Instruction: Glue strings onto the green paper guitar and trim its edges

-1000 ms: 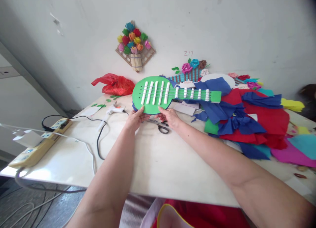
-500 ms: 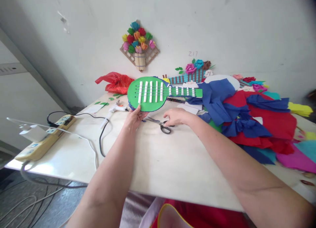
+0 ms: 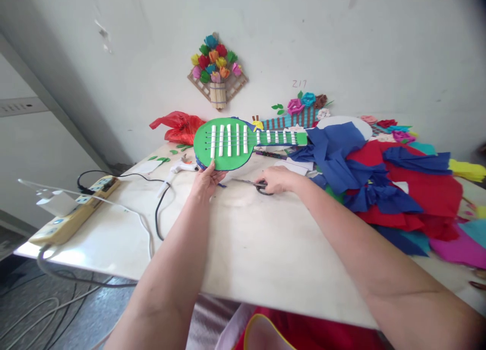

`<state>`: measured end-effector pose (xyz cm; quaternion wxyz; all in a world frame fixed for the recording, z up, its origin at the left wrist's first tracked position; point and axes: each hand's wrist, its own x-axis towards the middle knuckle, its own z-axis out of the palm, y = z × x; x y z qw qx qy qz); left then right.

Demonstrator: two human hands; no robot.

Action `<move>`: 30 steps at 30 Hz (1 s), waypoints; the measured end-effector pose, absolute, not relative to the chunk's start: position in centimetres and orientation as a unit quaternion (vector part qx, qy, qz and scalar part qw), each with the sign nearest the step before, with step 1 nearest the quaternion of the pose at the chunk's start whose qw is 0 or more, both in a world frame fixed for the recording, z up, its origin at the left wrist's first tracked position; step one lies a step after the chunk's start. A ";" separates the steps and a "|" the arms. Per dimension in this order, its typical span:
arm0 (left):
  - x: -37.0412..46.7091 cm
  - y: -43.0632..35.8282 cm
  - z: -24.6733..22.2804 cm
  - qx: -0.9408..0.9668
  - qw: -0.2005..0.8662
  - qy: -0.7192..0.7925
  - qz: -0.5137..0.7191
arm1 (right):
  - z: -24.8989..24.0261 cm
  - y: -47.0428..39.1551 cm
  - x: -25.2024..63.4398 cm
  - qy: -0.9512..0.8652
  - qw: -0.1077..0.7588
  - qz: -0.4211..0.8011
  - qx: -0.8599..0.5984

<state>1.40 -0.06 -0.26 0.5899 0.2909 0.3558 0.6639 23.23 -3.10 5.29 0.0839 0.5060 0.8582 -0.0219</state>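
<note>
Guitar (image 3: 225,142) in L hand (image 3: 208,180) — R hand (image 3: 278,179) prob. gripping scissors (image 3: 261,185).

A craft workspace: glue gun (image 3: 183,166), scissors (image 3: 261,189), a heap of bright sheets (image 3: 421,188), a flower ornament (image 3: 217,61) on the wall (image 3: 144,61).

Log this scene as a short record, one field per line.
Left hand: the hand grips a green, round-bodied toy guitar with white strips, thumb on its front
Right hand: the hand grasps black-handled metal scissors by the handles; lifted or not, unclear
Surface: white, smooth-topped table
Left side: white glue gun; long yellowish power strip
Behind: crumpled red plastic bag
Right side: heap of blue and red sheets
</note>
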 end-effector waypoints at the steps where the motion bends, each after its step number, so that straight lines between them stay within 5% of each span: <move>1: 1.4 0.0 -0.3 0.289 0.589 0.357 0.665 | 5.4 -2.7 23.8 0.855 0.078 -0.029 0.512; 10: 1.0 0.5 -0.6 0.277 0.590 0.368 0.663 | 6.5 -1.3 27.9 0.840 -0.046 -0.236 0.486; 14: 1.1 0.2 -0.3 0.276 0.593 0.374 0.657 | 6.6 -1.8 27.1 0.866 -0.131 -0.074 0.477; 20: 1.3 -0.4 0.4 0.262 0.611 0.392 0.636 | 6.4 -2.9 24.9 0.881 -0.130 0.186 0.416; 30: 1.3 -0.1 0.4 0.256 0.634 0.395 0.613 | 5.3 -2.6 24.3 0.889 -0.085 0.279 0.352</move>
